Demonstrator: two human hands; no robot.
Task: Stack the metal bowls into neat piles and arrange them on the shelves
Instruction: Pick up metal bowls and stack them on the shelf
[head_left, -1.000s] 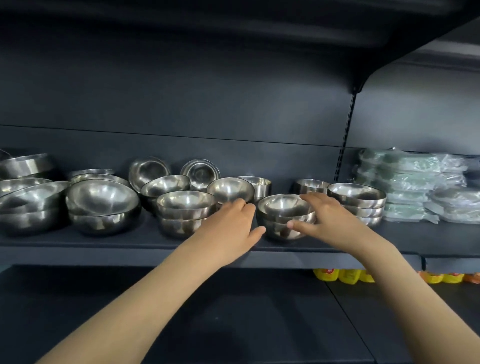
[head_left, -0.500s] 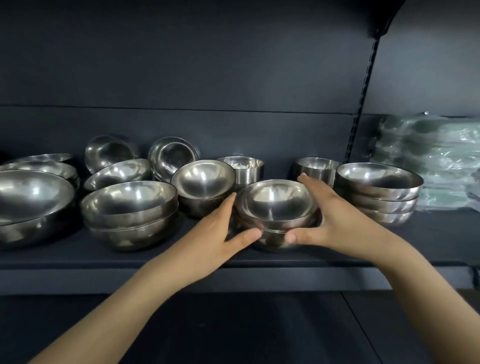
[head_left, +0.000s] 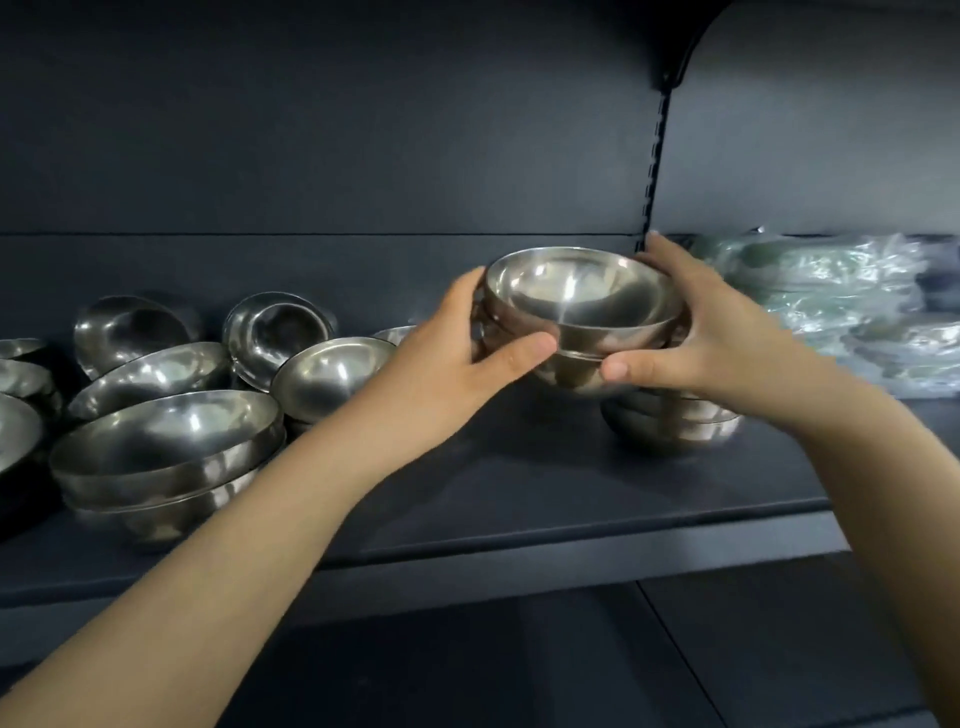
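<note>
A small stack of nested metal bowls is held up in the air above the dark shelf. My left hand grips its left side and my right hand its right side, thumbs under the front. Just below and right of it, another pile of bowls stands on the shelf, partly hidden by my right hand. To the left sit a wide two-bowl stack, a single tilted bowl and two bowls leaning on the back wall.
Plastic-wrapped green plates are piled in the neighbouring bay at the right, past the slotted upright. More large bowls crowd the far left edge. A lower dark shelf lies beneath. Bare shelf surface shows under the lifted stack.
Both hands closed around the stack of bowls and lifted it off the shelf, carrying it up and to the right. The view has moved closer.
</note>
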